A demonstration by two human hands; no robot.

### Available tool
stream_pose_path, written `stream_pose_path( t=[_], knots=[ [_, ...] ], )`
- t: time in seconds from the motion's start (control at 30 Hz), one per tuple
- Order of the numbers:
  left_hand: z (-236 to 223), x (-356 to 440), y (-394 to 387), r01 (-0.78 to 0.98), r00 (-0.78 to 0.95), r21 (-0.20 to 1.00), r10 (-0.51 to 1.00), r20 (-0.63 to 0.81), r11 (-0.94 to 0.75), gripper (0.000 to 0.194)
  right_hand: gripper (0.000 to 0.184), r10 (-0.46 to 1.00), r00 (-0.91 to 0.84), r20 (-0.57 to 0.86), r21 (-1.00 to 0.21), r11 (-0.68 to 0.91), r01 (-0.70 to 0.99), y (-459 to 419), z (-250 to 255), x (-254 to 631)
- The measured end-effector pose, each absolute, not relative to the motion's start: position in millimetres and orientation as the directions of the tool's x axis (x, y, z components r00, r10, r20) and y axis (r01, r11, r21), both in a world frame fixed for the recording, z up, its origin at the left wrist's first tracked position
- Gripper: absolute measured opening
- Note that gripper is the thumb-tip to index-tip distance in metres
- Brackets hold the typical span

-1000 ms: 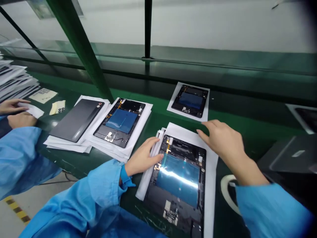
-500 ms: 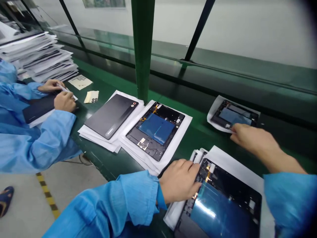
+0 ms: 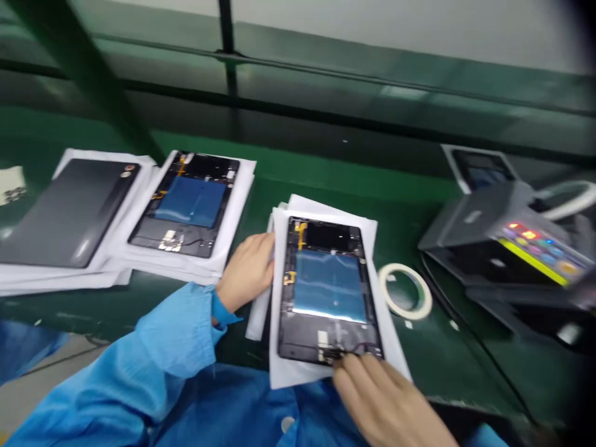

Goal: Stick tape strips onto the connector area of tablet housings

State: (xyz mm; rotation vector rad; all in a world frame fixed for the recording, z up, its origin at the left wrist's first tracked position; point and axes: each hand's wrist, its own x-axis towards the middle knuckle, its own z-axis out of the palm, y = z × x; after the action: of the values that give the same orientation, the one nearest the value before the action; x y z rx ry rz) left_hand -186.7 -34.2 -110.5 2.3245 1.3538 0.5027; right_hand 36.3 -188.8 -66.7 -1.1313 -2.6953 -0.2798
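Observation:
An opened tablet point(image 3: 328, 335) lies on white paper sheets point(image 3: 280, 374) in front of me, its blue-filmed battery point(image 3: 328, 285) and orange flex cables showing. My left hand point(image 3: 248, 271) grips the left edge of this stack, its fingertips hidden against the paper. At the tablet's lower edge, my right hand point(image 3: 377, 397) has its fingers curled over the frame beside a small circuit board; the thumb is hidden. Left of my left hand, a second opened tablet point(image 3: 186, 208) lies on its own sheets.
A dark closed tablet point(image 3: 69, 214) lies on papers at the far left. On the right are a tape roll point(image 3: 404, 292), a grey machine with lit buttons point(image 3: 507, 242) and a cable point(image 3: 484, 347). Behind the machine is another framed device point(image 3: 484, 169). A green post point(image 3: 84, 68) stands upper left.
My view has swung right, bringing the machine and tape roll in. My right hand has left the back of the bench, where it held an opened tablet, for the near tablet's lower edge.

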Motion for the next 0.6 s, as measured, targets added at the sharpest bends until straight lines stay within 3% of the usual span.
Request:
stream_pose_path(
  t=[0.1, 0.17, 0.2, 0.23, 0.3, 0.33, 0.4, 0.47, 0.6],
  knots=[
    [-114, -189, -29, 0.761, 0.451, 0.456, 0.881, 0.141, -0.462, 0.045, 0.027, 0.737, -0.605, 0.302, -0.047, 0.645, 0.763, -188, -73, 38],
    [-115, -191, -26, 0.762, 0.464, 0.441, 0.875, 0.139, -0.474, 0.047, 0.015, 0.757, -0.526, 0.389, -0.084, 0.597, 0.798, -180, -71, 67],
    [-115, -191, -24, 0.76, 0.468, 0.44, 0.873, 0.139, -0.478, 0.048, 0.007, 0.76, -0.462, 0.457, -0.05, 0.54, 0.84, -175, -70, 90],
    [-115, -192, -23, 0.761, 0.466, 0.44, 0.873, 0.141, -0.477, 0.049, 0.013, 0.768, -0.376, 0.519, 0.066, 0.402, 0.913, -172, -70, 117],
    [-113, -192, -22, 0.769, 0.456, 0.436, 0.879, 0.139, -0.468, 0.05, 0.026, 0.704, -0.237, 0.67, 0.315, 0.02, 0.949, -167, -78, 176],
    [-112, -191, -21, 0.774, 0.454, 0.431, 0.881, 0.133, -0.464, 0.05, 0.028, 0.672, -0.198, 0.714, 0.361, -0.112, 0.926, -166, -84, 205],
    [-111, -191, -21, 0.78, 0.458, 0.421, 0.88, 0.122, -0.464, 0.05, 0.029, 0.67, -0.185, 0.719, 0.412, -0.197, 0.889, -168, -102, 252],
    [-111, -189, -21, 0.78, 0.46, 0.417, 0.879, 0.123, -0.467, 0.05, 0.03, 0.695, -0.138, 0.706, 0.391, -0.22, 0.894, -170, -120, 281],
    [-111, -189, -18, 0.779, 0.452, 0.427, 0.883, 0.128, -0.46, 0.051, 0.022, 0.707, 0.03, 0.706, 0.223, -0.263, 0.939, -176, -137, 298]
  ],
)
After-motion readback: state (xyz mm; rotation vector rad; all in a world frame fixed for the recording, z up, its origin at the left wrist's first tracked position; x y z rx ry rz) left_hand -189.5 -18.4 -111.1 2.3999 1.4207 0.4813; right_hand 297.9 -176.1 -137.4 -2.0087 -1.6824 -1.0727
